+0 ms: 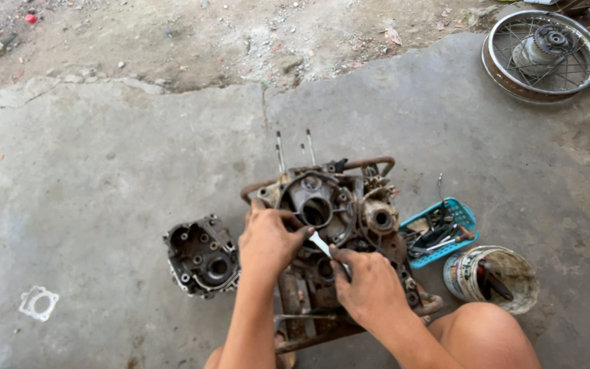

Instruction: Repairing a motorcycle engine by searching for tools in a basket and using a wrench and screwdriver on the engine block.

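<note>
Open-air repair yard: engine case [336, 212], spoked wheel [542, 51], cracked concrete floor [104, 171].

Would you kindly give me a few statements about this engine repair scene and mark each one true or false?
1. Both hands, left hand and right hand, are on the engine case. True.
2. A second case half lies on the concrete to the left. True.
3. The blue basket is empty. False: it holds tools.
4. The spoked wheel stands upright against a wall. False: it lies flat on the ground at top right.
5. A white gasket lies at far left. True.
</note>
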